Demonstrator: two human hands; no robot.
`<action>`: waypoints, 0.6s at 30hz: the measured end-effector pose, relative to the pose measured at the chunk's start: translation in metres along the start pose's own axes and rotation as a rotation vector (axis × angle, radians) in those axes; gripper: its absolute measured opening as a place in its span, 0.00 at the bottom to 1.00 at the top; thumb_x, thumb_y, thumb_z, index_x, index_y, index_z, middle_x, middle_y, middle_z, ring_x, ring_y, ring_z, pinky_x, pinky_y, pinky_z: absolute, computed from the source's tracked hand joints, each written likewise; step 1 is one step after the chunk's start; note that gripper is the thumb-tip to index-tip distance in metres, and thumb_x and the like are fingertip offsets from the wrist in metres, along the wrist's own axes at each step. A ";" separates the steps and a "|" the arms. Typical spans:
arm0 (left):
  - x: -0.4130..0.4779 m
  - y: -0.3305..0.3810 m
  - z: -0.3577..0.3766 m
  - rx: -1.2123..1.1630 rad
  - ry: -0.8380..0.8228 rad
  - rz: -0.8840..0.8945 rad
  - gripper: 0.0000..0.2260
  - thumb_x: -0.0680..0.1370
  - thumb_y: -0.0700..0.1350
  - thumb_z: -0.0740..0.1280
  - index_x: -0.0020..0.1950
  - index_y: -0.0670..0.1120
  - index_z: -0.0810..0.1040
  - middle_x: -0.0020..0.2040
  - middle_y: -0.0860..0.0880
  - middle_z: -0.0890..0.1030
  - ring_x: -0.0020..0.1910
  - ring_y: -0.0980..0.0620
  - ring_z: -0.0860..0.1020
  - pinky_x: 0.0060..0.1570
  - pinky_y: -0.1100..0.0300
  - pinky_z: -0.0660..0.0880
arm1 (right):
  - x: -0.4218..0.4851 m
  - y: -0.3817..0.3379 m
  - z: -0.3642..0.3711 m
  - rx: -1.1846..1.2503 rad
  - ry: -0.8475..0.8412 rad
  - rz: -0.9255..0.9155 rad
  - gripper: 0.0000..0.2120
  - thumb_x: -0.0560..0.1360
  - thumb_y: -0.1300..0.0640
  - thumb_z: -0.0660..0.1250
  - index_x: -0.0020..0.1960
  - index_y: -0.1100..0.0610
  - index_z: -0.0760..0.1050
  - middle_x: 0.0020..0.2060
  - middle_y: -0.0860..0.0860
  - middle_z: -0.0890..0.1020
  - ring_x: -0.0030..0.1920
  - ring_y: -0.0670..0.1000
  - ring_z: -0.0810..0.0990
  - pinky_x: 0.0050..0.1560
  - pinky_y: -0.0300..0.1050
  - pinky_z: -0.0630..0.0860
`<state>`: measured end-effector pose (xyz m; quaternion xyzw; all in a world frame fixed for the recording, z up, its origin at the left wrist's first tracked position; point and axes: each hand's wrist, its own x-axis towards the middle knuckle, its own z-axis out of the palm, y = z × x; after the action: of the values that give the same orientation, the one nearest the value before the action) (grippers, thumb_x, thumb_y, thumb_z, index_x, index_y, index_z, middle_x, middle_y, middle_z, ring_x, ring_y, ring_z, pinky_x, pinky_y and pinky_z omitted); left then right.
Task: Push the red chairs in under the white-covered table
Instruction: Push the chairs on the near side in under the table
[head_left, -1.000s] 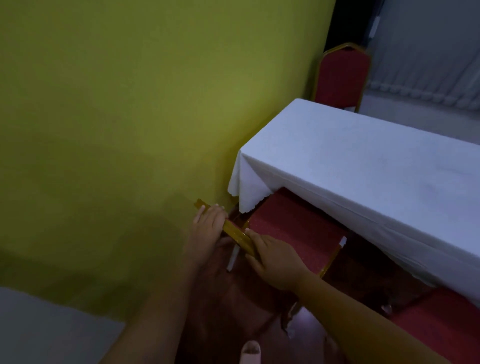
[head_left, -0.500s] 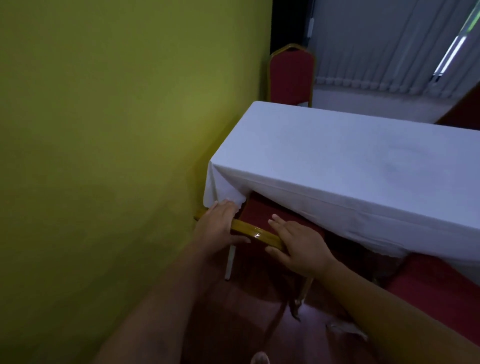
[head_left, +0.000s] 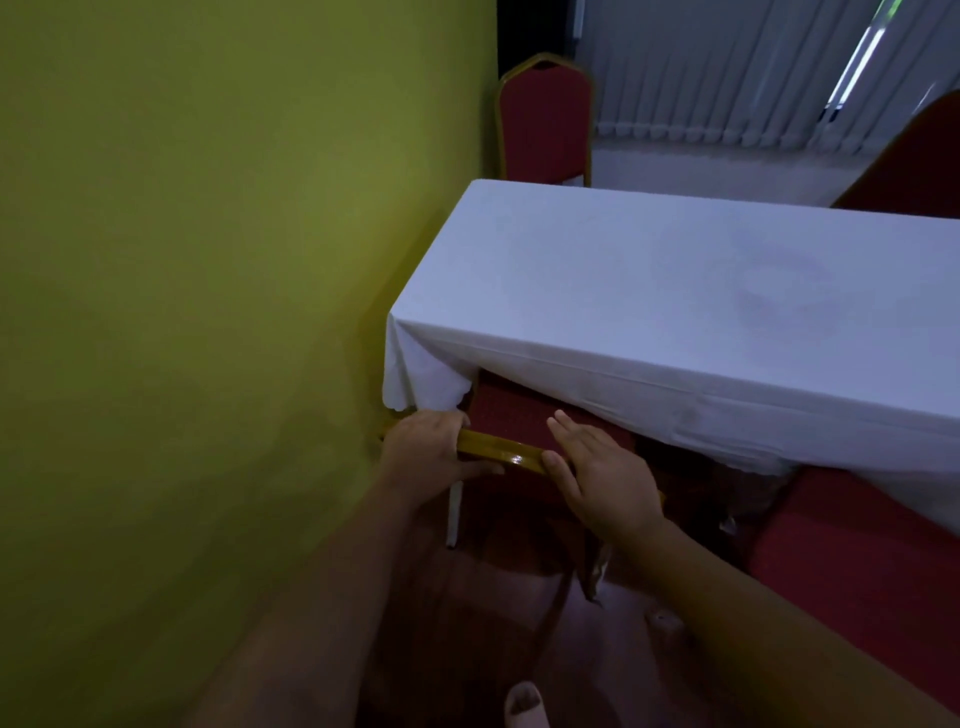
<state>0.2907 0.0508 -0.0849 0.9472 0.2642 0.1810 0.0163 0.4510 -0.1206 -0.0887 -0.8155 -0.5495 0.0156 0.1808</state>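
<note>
Head view, from left to right: a yellow-green wall (head_left: 208, 312) fills the left side, and hard against it stands the near corner of the white-covered table (head_left: 675, 291), its cloth hanging down over the seat of a red chair (head_left: 511, 410). The chair lies straight ahead of the person, its gold top rail (head_left: 498, 451) running left to right across the line of push, with the table directly beyond it. The left hand (head_left: 426, 454) is wrapped over the rail's left end, fingers curled closed on the frame beside the wall. The right hand (head_left: 602, 475) is laid on the rail's right part, fingers loosely spread and extended toward the seat, pressing rather than gripping. Both hands sit about equally near the chair. Most of the seat is already beneath the cloth; little travel appears to remain. Farther right, a second red chair (head_left: 857, 571) stands outside the table edge, untouched.
</note>
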 end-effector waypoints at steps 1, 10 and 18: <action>0.003 0.005 0.002 -0.004 0.001 -0.006 0.36 0.62 0.76 0.59 0.47 0.45 0.81 0.39 0.49 0.84 0.37 0.49 0.82 0.35 0.58 0.76 | 0.002 0.007 -0.002 -0.007 -0.006 -0.003 0.36 0.78 0.35 0.38 0.69 0.53 0.71 0.67 0.50 0.75 0.64 0.52 0.75 0.54 0.47 0.77; 0.027 0.016 0.015 -0.094 -0.044 -0.014 0.40 0.64 0.71 0.67 0.63 0.42 0.75 0.60 0.44 0.80 0.60 0.46 0.78 0.58 0.50 0.75 | 0.022 0.024 -0.004 -0.007 0.071 0.059 0.35 0.79 0.36 0.40 0.66 0.55 0.75 0.65 0.53 0.77 0.64 0.53 0.76 0.57 0.48 0.75; 0.033 -0.005 0.011 -0.092 -0.047 -0.058 0.43 0.61 0.69 0.70 0.66 0.41 0.73 0.64 0.43 0.77 0.63 0.43 0.75 0.61 0.48 0.71 | 0.031 0.009 0.004 0.030 0.078 0.053 0.30 0.79 0.38 0.45 0.64 0.54 0.77 0.62 0.51 0.79 0.61 0.50 0.78 0.48 0.45 0.78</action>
<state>0.3179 0.0729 -0.0847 0.9413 0.2827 0.1703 0.0715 0.4707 -0.0943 -0.0904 -0.8269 -0.5201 -0.0032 0.2139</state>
